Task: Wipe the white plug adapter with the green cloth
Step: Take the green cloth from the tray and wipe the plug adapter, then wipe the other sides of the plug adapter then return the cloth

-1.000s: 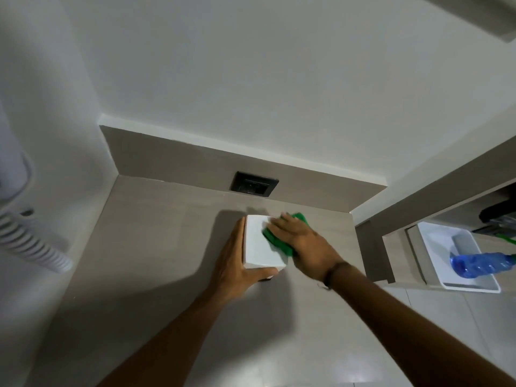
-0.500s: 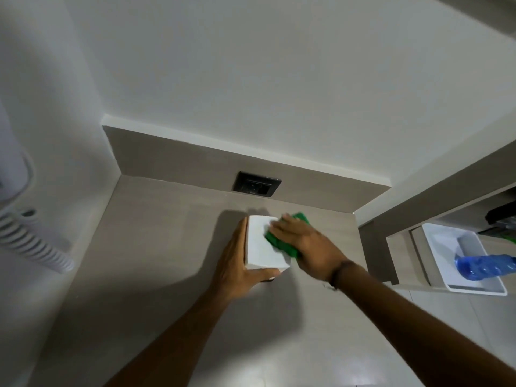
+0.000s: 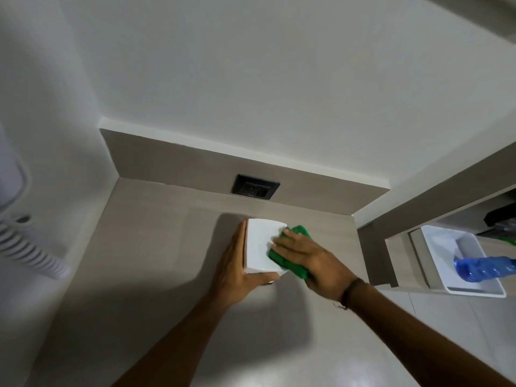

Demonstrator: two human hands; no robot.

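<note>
The white plug adapter (image 3: 259, 247) is a blocky white cube held just above the grey countertop (image 3: 156, 247). My left hand (image 3: 237, 270) grips it from the left side, thumb wrapped under its near edge. The green cloth (image 3: 290, 263) is bunched against the adapter's right side and top. My right hand (image 3: 307, 261) presses flat on the cloth, fingers reaching onto the white top face. Most of the cloth is hidden under that hand.
A black wall socket (image 3: 254, 187) sits in the grey backsplash just behind the adapter. A white coiled cord (image 3: 30, 254) hangs at the left wall. To the right, a lower shelf holds a white tray (image 3: 438, 247) with a blue bottle (image 3: 485, 268).
My right hand and the cloth have shifted slightly back along the adapter's right side. The left hand keeps the same grip.
</note>
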